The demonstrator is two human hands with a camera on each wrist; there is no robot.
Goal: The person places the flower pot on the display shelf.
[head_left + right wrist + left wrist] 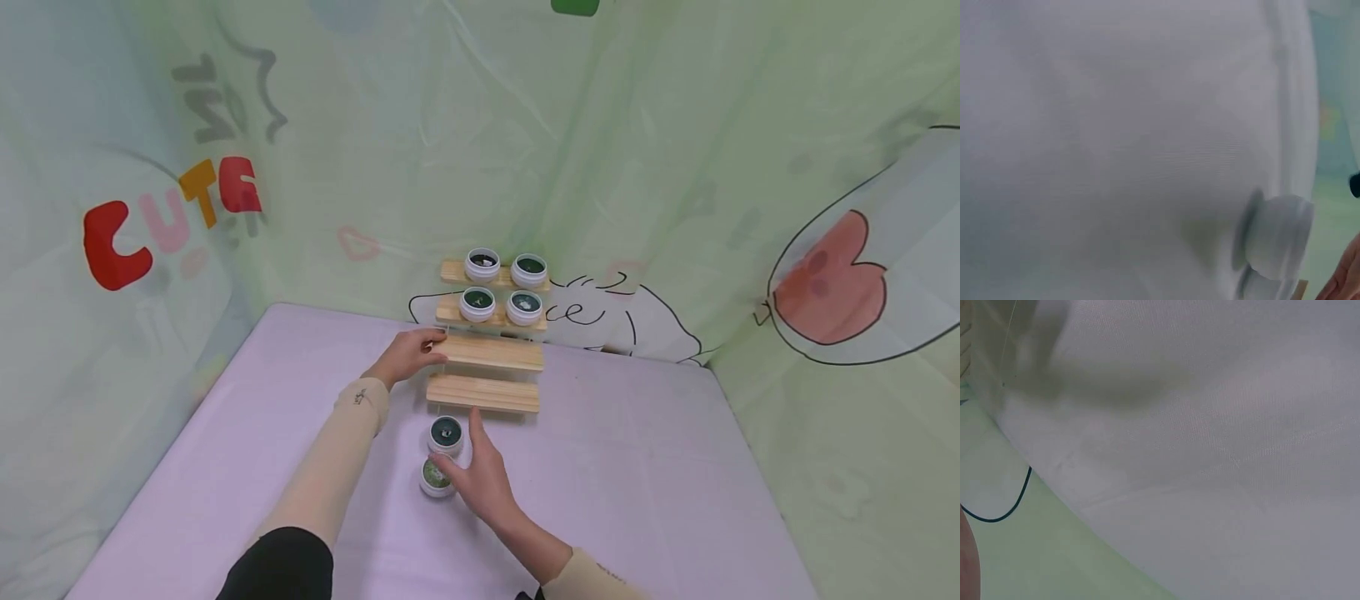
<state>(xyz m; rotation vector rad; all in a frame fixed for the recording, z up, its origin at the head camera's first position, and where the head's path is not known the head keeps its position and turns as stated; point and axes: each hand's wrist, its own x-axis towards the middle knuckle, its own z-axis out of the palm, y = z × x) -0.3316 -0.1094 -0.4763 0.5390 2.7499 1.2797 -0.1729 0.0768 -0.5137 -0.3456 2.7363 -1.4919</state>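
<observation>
My left hand [408,355] grips the left end of the third board from the top of a tiered wooden display stand [491,352]. My right hand [483,479] is spread beside two white round jars in front of the stand. Its thumb overlaps the nearer jar with green contents [436,478]; whether it touches cannot be told. The jar with a dark top [446,433] is just behind, left of the raised fingers. In the right wrist view a white jar [1279,237] stands near the lower right, with another partly hidden below it.
Two jars stand on the top board, dark [482,264] and green [529,270]. Two more, green [477,303] and teal [524,307], stand on the second board. A pale cloth covers the table [637,467]; a printed curtain [675,167] hangs behind.
</observation>
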